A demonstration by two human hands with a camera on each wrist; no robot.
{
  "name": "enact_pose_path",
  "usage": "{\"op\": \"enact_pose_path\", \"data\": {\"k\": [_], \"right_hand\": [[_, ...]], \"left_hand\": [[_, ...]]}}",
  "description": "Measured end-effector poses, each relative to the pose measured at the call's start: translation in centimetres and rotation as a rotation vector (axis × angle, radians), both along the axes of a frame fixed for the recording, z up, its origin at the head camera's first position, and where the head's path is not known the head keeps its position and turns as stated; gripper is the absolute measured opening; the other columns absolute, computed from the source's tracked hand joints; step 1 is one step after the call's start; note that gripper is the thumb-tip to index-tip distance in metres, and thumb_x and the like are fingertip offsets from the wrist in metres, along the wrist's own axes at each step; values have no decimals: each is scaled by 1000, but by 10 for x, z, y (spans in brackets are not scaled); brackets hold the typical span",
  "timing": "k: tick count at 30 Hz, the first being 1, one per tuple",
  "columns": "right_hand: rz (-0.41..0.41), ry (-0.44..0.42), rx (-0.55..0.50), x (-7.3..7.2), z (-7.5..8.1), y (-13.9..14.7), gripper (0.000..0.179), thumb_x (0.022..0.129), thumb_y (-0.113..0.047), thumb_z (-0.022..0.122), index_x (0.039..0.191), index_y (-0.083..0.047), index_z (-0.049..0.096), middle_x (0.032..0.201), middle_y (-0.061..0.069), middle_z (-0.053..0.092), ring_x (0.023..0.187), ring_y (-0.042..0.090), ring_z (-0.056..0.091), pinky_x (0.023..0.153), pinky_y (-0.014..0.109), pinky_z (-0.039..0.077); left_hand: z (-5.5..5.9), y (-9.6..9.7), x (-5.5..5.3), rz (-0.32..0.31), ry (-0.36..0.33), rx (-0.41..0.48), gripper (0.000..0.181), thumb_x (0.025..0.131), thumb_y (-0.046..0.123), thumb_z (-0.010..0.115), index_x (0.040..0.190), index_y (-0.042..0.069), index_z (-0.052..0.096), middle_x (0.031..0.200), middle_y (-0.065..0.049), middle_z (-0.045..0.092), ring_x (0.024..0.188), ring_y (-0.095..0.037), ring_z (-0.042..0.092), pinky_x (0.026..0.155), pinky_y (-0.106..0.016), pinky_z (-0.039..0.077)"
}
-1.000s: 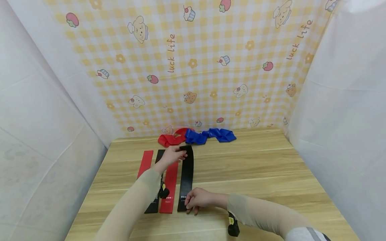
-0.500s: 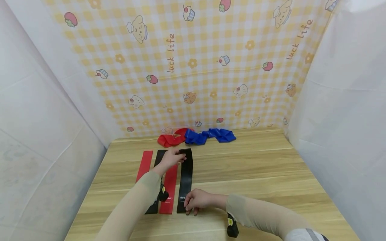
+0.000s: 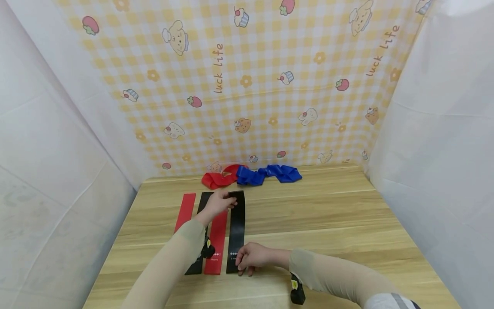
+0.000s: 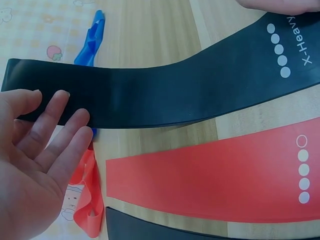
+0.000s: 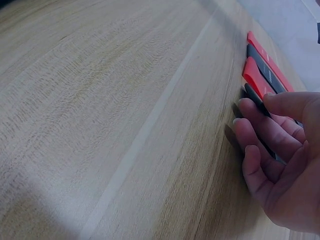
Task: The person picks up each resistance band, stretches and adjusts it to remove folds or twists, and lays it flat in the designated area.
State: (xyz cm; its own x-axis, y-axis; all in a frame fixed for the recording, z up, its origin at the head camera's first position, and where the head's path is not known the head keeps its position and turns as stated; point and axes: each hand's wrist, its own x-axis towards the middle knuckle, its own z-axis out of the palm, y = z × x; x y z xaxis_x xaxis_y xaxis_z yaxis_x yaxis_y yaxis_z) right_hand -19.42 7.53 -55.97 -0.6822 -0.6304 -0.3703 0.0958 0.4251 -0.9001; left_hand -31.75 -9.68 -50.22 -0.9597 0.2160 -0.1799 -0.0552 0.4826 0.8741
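Note:
A black resistance band (image 3: 237, 227), printed "X-Heavy" with a row of white dots (image 4: 279, 49), lies lengthwise as the rightmost of several flat bands. My left hand (image 3: 219, 203) pinches its far end between thumb and index finger, the other fingers loosely spread. In the left wrist view that end rises slightly off the table. At the near end, my right hand (image 3: 252, 257) pinches the band's right corner with thumb and index finger; its remaining fingers curl beneath. Just left lies a red band (image 4: 210, 175), partly covered by my left forearm in the head view.
Further left are another black band (image 3: 194, 268) and a red band (image 3: 186, 210), both partly hidden by the left arm. Crumpled red (image 3: 214, 180) and blue (image 3: 287, 174) bands lie along the back edge, against a checked cloth (image 3: 270, 98). White cloth walls flank the wooden table (image 3: 328, 223).
My left hand has lowered the black band's far end toward the table and shifted slightly left, and the band lies straighter. My right hand has stayed nearly still at the near end.

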Motion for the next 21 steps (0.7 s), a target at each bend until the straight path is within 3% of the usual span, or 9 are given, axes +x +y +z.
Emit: {"op": "enact_pose_path", "data": {"k": [5,11,17,21], "right_hand": [[4,10,11,1,1,-1,7,86,-3,67,81,-7,65,72,9,71,48,11,55,40,21,35],[23,12,9,-1,0,1,6,87,-4,67,82,-7,66,69,10,70,47,11,55,40,21,36],[39,1,8,-1,-2,3,7,88,-7,66,82,-9,67,69,11,69,48,11,55,40,21,37],[39,-8,14,-1,-3,4,8,89,-9,65,82,-10,69,70,12,70,49,10,55,40,21,37]], "left_hand": [[-4,-1,1,3,2,-14,14,93,15,64,93,1,67,88,-8,72,85,-24,70,80,-48,54],[-11,1,5,1,-3,-17,20,94,13,63,105,-2,69,90,-10,72,89,-29,69,82,-46,54],[-25,1,4,31,-34,-33,23,95,14,62,111,0,68,93,-8,72,88,-23,68,78,-39,55],[-36,1,2,31,-62,12,23,96,10,58,115,-2,66,96,-10,71,89,-22,67,77,-39,56]]}}
